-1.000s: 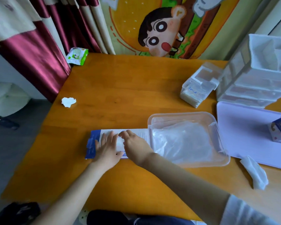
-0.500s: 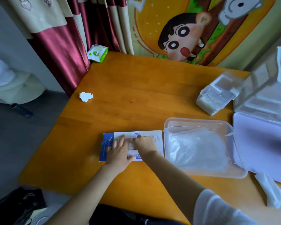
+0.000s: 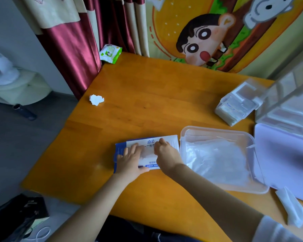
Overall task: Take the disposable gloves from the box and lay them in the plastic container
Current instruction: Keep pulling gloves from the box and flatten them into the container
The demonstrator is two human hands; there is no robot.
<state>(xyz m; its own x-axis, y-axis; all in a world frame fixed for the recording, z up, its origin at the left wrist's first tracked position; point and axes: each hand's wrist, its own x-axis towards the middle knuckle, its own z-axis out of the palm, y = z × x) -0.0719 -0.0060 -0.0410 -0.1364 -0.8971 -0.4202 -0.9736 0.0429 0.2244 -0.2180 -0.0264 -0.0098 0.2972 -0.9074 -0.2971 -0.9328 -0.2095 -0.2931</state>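
A flat blue-and-white glove box lies on the wooden table. My left hand presses flat on the box's left part, fingers spread. My right hand sits over the box's middle opening, fingers curled and pinching the thin clear gloves that show there. Directly right of the box stands a clear plastic container with a pile of translucent gloves inside.
A lilac lid lies right of the container, with a white drawer unit and a small clear organiser behind. A crumpled paper, a wipes pack and a folded tissue also lie on the table.
The camera has swung left and closer. My right hand's fingers have curled down into the box opening; my left hand stays pressed on the box.
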